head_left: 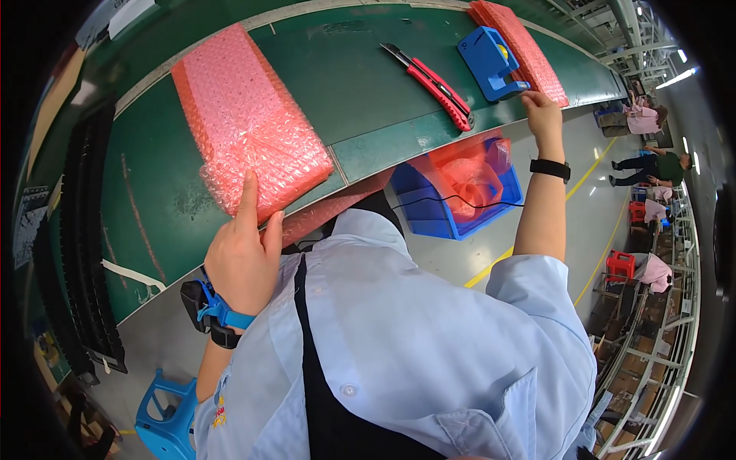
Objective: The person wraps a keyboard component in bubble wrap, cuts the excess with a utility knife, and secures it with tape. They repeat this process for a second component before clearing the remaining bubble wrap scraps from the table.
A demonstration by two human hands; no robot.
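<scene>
A flat package in pink bubble wrap (249, 115) lies on the green workbench (330, 69). My left hand (244, 261) rests at its near end, index finger and thumb stretched out, the fingertip pressing on the wrap; the other fingers are partly hidden. To the right, my right hand (543, 119) is closed in a pinch at the front end of a blue tape dispenser (483, 65). Whatever lies between those fingertips is too small to make out. A red and black utility knife (438, 90) lies on the bench between package and dispenser, blade partly out.
More pink bubble wrap (527, 54) lies behind the dispenser. Below the bench edge stands a blue bin (433, 218) holding pink wrap, with a black cable across it. Black slotted strips (90, 245) are at far left, a blue stool (165, 422) at lower left. People are off to the right.
</scene>
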